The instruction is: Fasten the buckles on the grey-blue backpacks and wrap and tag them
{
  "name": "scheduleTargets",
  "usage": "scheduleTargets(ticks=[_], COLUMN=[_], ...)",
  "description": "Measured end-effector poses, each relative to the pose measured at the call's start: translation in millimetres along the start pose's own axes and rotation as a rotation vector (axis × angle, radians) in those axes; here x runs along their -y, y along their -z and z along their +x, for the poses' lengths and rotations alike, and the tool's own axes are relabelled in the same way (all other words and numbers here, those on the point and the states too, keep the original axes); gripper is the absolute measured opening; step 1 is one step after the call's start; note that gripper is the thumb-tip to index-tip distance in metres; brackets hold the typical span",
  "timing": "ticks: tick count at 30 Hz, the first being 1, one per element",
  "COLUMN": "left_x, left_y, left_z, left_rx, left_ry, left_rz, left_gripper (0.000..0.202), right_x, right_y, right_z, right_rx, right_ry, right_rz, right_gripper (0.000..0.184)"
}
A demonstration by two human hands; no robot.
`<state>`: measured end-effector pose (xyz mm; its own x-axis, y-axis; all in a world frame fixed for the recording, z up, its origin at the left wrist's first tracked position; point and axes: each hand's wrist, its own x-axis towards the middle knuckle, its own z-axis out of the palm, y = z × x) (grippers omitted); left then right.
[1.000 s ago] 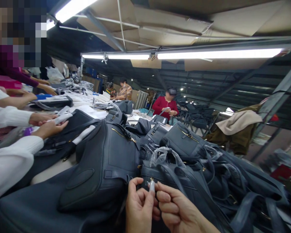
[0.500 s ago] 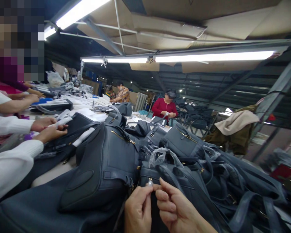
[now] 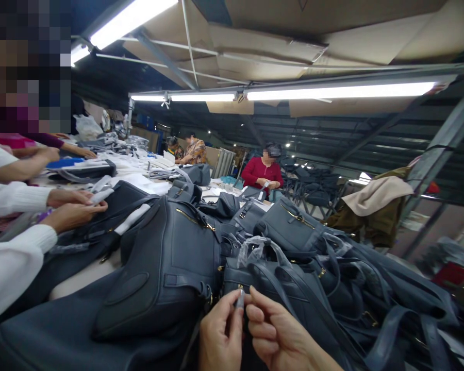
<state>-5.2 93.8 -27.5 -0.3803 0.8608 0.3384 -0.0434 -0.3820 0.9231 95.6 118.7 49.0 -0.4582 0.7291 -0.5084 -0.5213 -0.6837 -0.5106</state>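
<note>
In the head view my left hand (image 3: 221, 330) pinches a small zipper pull (image 3: 240, 300) wrapped in shiny pale film, just below a gold metal fitting on a dark blue-grey handbag (image 3: 234, 277). My right hand (image 3: 272, 327) is close beside it, fingers curled in and thumb raised, its fingertips at the edge of the wrapped pull. Whether those fingertips grip anything is hidden. Clear plastic covers the handles (image 3: 251, 250) of this bag. A larger dark handbag (image 3: 189, 242) leans at the left of my hands.
More dark bags (image 3: 294, 221) with loose straps (image 3: 386, 330) are heaped to the right. At left, a co-worker's hands (image 3: 75, 206) in white sleeves hold a wrapped strip. Another person in red (image 3: 261, 172) stands across the table. Lamps (image 3: 332, 90) hang overhead.
The wrapped pull has turned more upright between my fingers, and my hands have shifted only slightly. At left, the co-worker's white-sleeved forearm has drawn back a little; a purple-sleeved arm reaches further right.
</note>
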Motion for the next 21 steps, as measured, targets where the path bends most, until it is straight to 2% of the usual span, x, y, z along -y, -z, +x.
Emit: scheduleTargets(ticks=[2,4,10,15,21], left_x=[2.7,6.5,17.5,22.8,28.8], left_y=[-0.3,-0.5,1.0,0.5,-0.5], left_z=[-0.2,0.1,2.0,2.6,3.5], left_rx=[-0.025,-0.033,0.083,0.064,0.092], left_ry=[-0.027,-0.020,-0.051,0.032,-0.018], left_rz=[0.015,0.020,0.018,0.000,0.046], left_gripper=[0.034,0.036,0.040,0.051,0.053], right_x=[-1.9,-3.4,-8.0,-12.0,-11.4], right_y=[2.0,2.6,0.7,3.5,12.8], right_z=[2.0,3.6,4.9,5.5,15.6], right_rx=[-0.035,-0.087,-0.204,-0.144,-0.128], right_ry=[0.019,0.044,0.109,0.187,0.216], right_rz=[-0.051,-0.092,-0.295,-0.449,-0.599], right_gripper=[0.026,0.027,0.036,0.021,0.036])
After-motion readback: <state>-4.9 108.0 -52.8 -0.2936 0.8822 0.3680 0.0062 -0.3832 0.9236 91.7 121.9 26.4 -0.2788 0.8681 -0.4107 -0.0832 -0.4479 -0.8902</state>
